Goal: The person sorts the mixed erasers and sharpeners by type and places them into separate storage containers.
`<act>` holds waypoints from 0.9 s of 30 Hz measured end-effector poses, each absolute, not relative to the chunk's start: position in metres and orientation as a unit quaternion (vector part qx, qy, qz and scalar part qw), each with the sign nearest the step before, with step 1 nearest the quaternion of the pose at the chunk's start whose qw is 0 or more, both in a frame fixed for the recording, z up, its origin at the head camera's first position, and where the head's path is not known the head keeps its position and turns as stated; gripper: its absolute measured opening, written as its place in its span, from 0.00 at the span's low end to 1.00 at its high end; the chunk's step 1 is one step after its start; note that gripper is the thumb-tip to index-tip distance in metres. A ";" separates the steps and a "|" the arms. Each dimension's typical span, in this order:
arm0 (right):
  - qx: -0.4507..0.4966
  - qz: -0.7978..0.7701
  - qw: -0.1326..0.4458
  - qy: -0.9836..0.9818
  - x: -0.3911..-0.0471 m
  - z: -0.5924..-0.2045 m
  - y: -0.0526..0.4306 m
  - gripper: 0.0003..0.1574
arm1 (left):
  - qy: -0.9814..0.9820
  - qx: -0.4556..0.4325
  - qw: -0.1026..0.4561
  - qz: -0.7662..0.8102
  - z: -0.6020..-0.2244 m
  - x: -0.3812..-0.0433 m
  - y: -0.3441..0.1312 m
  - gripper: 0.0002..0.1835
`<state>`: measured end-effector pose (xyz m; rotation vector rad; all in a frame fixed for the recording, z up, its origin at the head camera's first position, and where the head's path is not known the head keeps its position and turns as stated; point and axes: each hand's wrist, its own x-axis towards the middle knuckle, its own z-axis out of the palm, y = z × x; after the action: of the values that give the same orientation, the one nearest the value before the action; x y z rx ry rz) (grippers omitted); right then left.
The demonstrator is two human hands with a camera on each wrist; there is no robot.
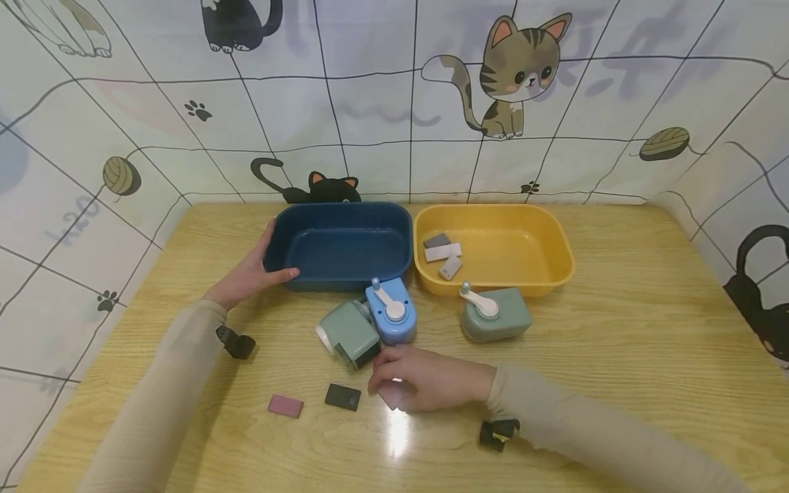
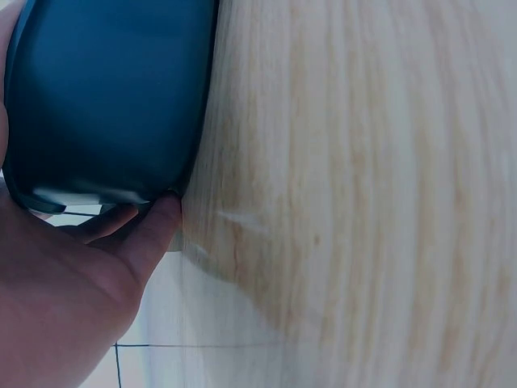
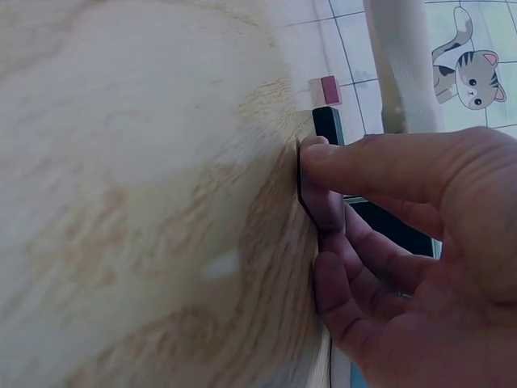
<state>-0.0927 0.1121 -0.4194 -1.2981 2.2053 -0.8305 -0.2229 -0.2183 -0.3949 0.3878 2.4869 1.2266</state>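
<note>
Left hand (image 1: pixel 246 277): you have thumb and fingers set wide around the left end of the blue bin (image 1: pixel 345 248), holding it; this looks like steadying.
Pink block (image 1: pixel 285 406): flat on the wood, toward your side of the table, touched by neither hand.
Black block (image 1: pixel 342 397): also flat, between the pink block and your right fingers, with pale marking too small to read.
Green sharpener (image 1: pixel 348 332): tipped over, just beside the blue sharpener (image 1: pixel 399 327), which has a white crank on top.
Held slab (image 1: pixel 391 395): low over the table in front of those two; whether an edge touches the wood, you cannot tell from here. It looks thin, flat, straight-edged and dull mauve, darker along one edge in the right wrist view.
Right hand (image 1: pixel 425 378): you pinch the slab between thumb and fingers. The step in hand seems to be picking it up; the next move would call for a firm pinch and a lift that clears the green sharpener near your knuckles.
Yellow bin (image 1: pixel 511 250): three small blocks (image 1: pixel 442 253), grey and white, lie together at its left end.
Second green sharpener (image 1: pixel 502 315): just in front of the yellow bin, white crank toward the left.
</note>
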 end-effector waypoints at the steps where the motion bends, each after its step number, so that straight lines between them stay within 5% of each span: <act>1: -0.468 -0.301 0.227 0.799 -0.093 -0.420 0.112 0.14 | 0.875 0.136 0.170 0.432 -0.394 -0.223 -0.218 0.58; 27: -0.450 -0.333 0.217 0.800 -0.086 -0.403 0.123 0.21 | 0.881 0.137 0.155 0.426 -0.416 -0.233 -0.227 0.60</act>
<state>-0.0864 0.1228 -0.4025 -1.2458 2.2149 -0.9223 -0.2330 -0.2272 -0.4157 0.3922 2.5231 1.2190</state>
